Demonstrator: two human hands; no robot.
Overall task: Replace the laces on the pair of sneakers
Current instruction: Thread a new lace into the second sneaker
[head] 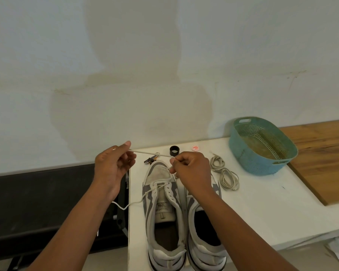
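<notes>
Two grey and white sneakers stand side by side on the white table [252,208], toes away from me. The left sneaker [161,208] has a white lace [151,152] threaded through its lowest eyelets. My left hand [114,165] pinches one end of that lace, raised above the table's left edge. My right hand [190,169] pinches the same lace over the toe, so the stretch between my hands is taut. The lace's other end trails off the table to the left. My right arm partly covers the right sneaker [204,235]. A coiled beige lace [224,175] lies right of the shoes.
A teal perforated basket [262,145] sits at the back right, beside a wooden board [325,159]. Behind the shoes lie a black ring [174,150], a small red and white disc [195,148] and a small metal tool [150,160]. A dark surface [37,202] lies left of the table.
</notes>
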